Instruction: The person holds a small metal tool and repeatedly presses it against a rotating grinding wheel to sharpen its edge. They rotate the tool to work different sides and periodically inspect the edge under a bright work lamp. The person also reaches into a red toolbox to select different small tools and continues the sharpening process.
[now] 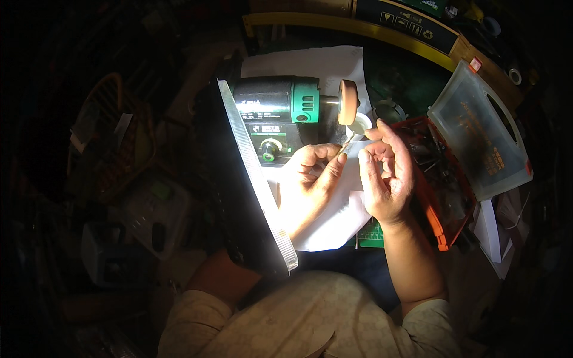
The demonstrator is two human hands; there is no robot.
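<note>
My left hand (311, 186) pinches a thin, short, rod-like piece (347, 144) between thumb and fingertips; its exact kind is too small to make out. Just right of it, my right hand (389, 173) is raised with fingers bent and apart, and nothing shows in its grasp. Behind both hands stands a green and black bench polishing machine (305, 100) with a tan round wheel (348, 102) on its shaft. A small white cup (360, 125) sits below the wheel, close behind the pinched piece.
A lamp with a bright ribbed strip (253, 170) slants past my left forearm. White paper (334, 230) covers part of the green mat (371, 234). At right lies an orange toolbox (434, 218) with small metal parts, its clear lid (477, 131) raised. A yellow bar (334, 21) edges the back.
</note>
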